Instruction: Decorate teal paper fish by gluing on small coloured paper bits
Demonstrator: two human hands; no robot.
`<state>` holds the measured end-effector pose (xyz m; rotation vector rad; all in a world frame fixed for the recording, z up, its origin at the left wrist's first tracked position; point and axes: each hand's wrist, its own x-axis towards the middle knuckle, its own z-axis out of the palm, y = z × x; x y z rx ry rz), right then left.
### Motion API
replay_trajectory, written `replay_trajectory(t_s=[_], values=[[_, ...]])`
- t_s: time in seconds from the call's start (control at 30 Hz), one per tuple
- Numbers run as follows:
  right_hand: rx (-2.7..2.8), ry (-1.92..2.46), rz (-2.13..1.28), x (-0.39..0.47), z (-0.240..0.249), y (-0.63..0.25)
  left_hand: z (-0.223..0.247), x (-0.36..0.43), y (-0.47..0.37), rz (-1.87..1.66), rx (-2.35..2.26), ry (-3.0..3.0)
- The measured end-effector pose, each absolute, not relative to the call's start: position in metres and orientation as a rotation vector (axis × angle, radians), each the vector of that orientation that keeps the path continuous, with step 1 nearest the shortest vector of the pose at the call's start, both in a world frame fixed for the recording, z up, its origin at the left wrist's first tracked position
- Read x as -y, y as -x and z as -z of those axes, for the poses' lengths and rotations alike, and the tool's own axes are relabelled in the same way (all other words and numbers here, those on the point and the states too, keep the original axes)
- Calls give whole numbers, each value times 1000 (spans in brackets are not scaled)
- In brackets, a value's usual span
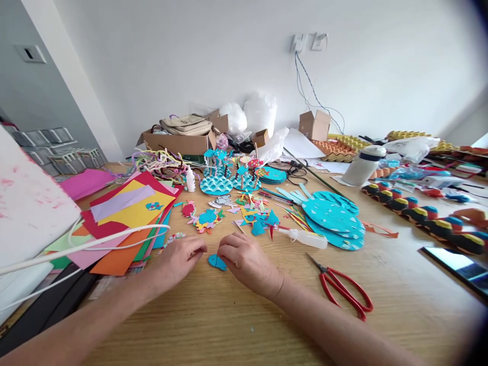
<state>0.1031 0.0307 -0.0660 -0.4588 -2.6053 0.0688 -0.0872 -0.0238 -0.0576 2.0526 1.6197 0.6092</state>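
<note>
A small blue paper fish [217, 262] lies flat on the wooden table, between my two hands. My right hand [246, 262] is over its right end, fingers curled down and pinched together; whatever they may hold is hidden. To the left of the fish is my left hand [181, 258], its thumb and fingers drawn together above the tabletop. I cannot make out anything between them. Beyond the hands lie several cut paper fish, among them a blue one on coloured layers [207, 218], and a heap of coloured paper scraps [254, 216].
Red-handled scissors [345, 290] lie to the right, below a glue bottle [307, 238] and stacked blue paper discs [331, 218]. Coloured paper sheets [118, 249] and a white cable [114, 235] are at left. Blue wave-patterned stands [216, 183] stand at the back.
</note>
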Motion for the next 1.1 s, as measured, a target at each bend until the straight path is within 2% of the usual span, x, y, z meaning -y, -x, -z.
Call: replay_trajectory(t_s=[0.1, 0.23, 1.1], values=[[2608, 508, -94, -28, 72, -103, 67, 36, 87, -560, -1485, -2508], [2656, 537, -47, -24, 74, -101, 72, 44, 83, -552, -1389, -2675], [2752, 585, 76, -19, 77, -97, 92, 43, 83, -583, -1412, -2716]])
